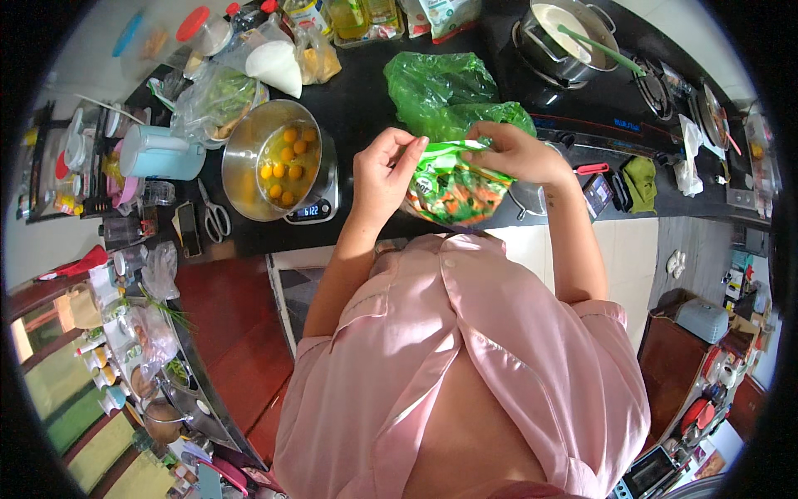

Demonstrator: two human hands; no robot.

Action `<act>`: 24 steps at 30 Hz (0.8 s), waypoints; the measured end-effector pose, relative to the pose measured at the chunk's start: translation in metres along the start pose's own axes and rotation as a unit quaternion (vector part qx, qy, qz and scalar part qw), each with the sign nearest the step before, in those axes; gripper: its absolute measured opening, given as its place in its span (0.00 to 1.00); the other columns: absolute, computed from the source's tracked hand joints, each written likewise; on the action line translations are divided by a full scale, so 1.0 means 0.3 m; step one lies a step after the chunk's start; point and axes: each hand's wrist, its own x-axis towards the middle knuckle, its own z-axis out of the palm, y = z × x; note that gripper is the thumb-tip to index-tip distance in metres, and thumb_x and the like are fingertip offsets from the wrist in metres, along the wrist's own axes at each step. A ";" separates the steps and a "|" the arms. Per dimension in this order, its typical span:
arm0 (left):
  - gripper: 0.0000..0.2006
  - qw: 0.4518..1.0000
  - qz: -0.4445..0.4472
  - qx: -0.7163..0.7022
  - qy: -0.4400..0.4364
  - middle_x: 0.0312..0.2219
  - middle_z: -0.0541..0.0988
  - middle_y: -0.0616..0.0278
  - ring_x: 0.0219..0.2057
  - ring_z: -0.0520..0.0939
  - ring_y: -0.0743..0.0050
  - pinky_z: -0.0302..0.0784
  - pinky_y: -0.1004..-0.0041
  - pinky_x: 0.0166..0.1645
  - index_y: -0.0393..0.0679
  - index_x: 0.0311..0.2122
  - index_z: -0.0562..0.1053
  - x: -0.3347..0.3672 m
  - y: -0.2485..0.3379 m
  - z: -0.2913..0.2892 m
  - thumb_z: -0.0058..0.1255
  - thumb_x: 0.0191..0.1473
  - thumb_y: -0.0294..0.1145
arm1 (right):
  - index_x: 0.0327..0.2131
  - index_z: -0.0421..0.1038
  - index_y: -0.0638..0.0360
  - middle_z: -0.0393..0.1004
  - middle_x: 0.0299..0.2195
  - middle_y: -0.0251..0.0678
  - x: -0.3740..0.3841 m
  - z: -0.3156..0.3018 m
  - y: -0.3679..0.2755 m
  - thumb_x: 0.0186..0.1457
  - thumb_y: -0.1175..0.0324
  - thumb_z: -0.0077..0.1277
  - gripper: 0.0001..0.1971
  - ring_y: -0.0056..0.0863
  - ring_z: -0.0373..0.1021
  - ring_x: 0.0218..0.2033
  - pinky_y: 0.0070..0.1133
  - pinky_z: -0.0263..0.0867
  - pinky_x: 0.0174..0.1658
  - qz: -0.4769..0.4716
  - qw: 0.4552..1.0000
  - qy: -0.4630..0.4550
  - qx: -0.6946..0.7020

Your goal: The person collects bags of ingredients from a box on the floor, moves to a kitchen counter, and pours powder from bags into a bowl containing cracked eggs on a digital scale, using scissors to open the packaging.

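on the left, a round shiny steel bowl with yellow egg yolks rests on a small scale, perhaps for weighing. the left hand, its grip narrow, pinches a green printed plastic packet by the black bench's front edge; the right hand grips the other corner, probably keeping it upright.

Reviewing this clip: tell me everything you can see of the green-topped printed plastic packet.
The green-topped printed plastic packet looks thin, glossy and flexible, with a bright green upper band and orange and green patches below; whether these are contents or print is unclear. The left hand pinches its upper left corner, the right hand its upper right. It is held in front of the crumpled translucent green plastic bag. Its lower part is blurred; whether it is open I cannot tell.
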 end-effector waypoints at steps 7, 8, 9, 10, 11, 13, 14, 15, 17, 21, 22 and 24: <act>0.05 0.997 -0.009 0.055 0.052 0.20 0.75 0.64 0.23 0.74 0.87 0.68 0.83 0.27 0.36 0.28 0.68 -0.017 -0.182 -0.056 0.50 0.51 0.25 | 0.27 0.67 0.63 0.70 0.18 0.39 0.034 0.152 0.069 0.43 0.69 0.56 0.10 0.32 0.68 0.20 0.24 0.62 0.25 -0.139 0.966 0.191 -0.103; 0.05 0.999 0.000 -0.003 0.037 0.24 0.76 0.62 0.27 0.75 0.85 0.69 0.83 0.30 0.36 0.30 0.67 -0.020 -0.172 -0.044 0.50 0.50 0.25 | 0.25 0.67 0.64 0.70 0.18 0.40 0.022 0.162 0.067 0.42 0.70 0.56 0.09 0.35 0.69 0.20 0.24 0.62 0.24 -0.136 0.954 0.230 -0.136; 0.06 0.998 0.007 -0.061 0.020 0.27 0.77 0.60 0.31 0.75 0.84 0.70 0.83 0.34 0.36 0.32 0.67 -0.023 -0.166 -0.033 0.51 0.50 0.24 | 0.22 0.70 0.63 0.70 0.18 0.42 0.012 0.164 0.057 0.42 0.69 0.56 0.08 0.37 0.68 0.19 0.25 0.63 0.24 -0.127 0.951 0.247 -0.136; 0.09 0.997 -0.022 -0.070 -0.012 0.32 0.77 0.58 0.35 0.76 0.80 0.70 0.82 0.39 0.35 0.34 0.65 -0.029 -0.194 -0.055 0.51 0.48 0.21 | 0.22 0.70 0.63 0.70 0.18 0.42 0.015 0.165 0.052 0.42 0.69 0.56 0.08 0.37 0.68 0.19 0.25 0.63 0.24 -0.121 0.950 0.254 -0.135; 0.08 0.998 -0.038 -0.044 -0.012 0.33 0.77 0.57 0.35 0.76 0.80 0.70 0.82 0.40 0.35 0.33 0.65 -0.029 -0.186 -0.074 0.51 0.48 0.20 | 0.24 0.71 0.62 0.71 0.19 0.42 0.010 0.163 0.050 0.42 0.69 0.56 0.07 0.37 0.69 0.19 0.26 0.63 0.24 -0.131 0.948 0.248 -0.149; 0.06 0.997 -0.052 -0.056 0.000 0.33 0.77 0.55 0.35 0.76 0.80 0.70 0.82 0.40 0.35 0.31 0.66 -0.030 -0.190 -0.100 0.51 0.48 0.18 | 0.27 0.74 0.60 0.72 0.21 0.41 -0.009 0.154 0.040 0.43 0.69 0.54 0.07 0.37 0.69 0.21 0.27 0.64 0.24 -0.185 0.932 0.248 -0.188; 0.06 0.994 -0.052 -0.092 0.019 0.33 0.77 0.53 0.35 0.76 0.79 0.70 0.82 0.41 0.35 0.30 0.66 -0.038 -0.200 -0.104 0.50 0.48 0.17 | 0.28 0.74 0.59 0.73 0.23 0.40 -0.022 0.156 0.025 0.43 0.70 0.53 0.06 0.37 0.70 0.22 0.27 0.65 0.25 -0.198 0.929 0.241 -0.200; 0.05 0.992 -0.012 -0.121 0.027 0.33 0.77 0.52 0.36 0.77 0.77 0.71 0.81 0.41 0.35 0.29 0.66 -0.032 -0.165 -0.097 0.49 0.48 0.17 | 0.29 0.75 0.59 0.73 0.24 0.40 -0.045 0.156 0.005 0.43 0.71 0.52 0.07 0.37 0.70 0.23 0.27 0.65 0.25 -0.204 0.923 0.260 -0.199; 0.03 0.997 0.057 0.036 0.036 0.29 0.79 0.52 0.33 0.79 0.73 0.73 0.79 0.37 0.35 0.26 0.70 -0.029 -0.065 -0.106 0.53 0.45 0.17 | 0.31 0.75 0.59 0.74 0.26 0.39 -0.091 0.122 -0.026 0.43 0.72 0.52 0.08 0.36 0.70 0.23 0.26 0.66 0.26 -0.201 0.916 0.284 -0.199; 0.07 0.906 0.232 0.336 -0.116 0.27 0.79 0.56 0.27 0.79 0.65 0.74 0.72 0.32 0.37 0.27 0.75 0.032 0.166 -0.154 0.59 0.39 0.24 | 0.34 0.75 0.58 0.74 0.27 0.39 -0.160 0.034 -0.026 0.41 0.77 0.52 0.12 0.34 0.70 0.24 0.24 0.65 0.25 -0.204 0.929 0.254 -0.174; 0.07 0.906 0.235 0.330 -0.123 0.27 0.79 0.56 0.27 0.79 0.65 0.74 0.72 0.32 0.37 0.27 0.75 0.047 0.205 -0.154 0.59 0.39 0.24 | 0.34 0.75 0.58 0.74 0.27 0.39 -0.174 0.018 -0.034 0.41 0.77 0.53 0.12 0.33 0.70 0.23 0.23 0.64 0.25 -0.208 0.919 0.266 -0.203; 0.07 0.830 0.333 0.407 -0.186 0.28 0.78 0.56 0.29 0.79 0.63 0.74 0.71 0.33 0.37 0.27 0.74 0.067 0.284 -0.155 0.58 0.39 0.25 | 0.34 0.75 0.59 0.73 0.26 0.38 -0.210 -0.007 -0.061 0.41 0.78 0.53 0.12 0.32 0.69 0.23 0.23 0.64 0.25 -0.218 0.917 0.256 -0.215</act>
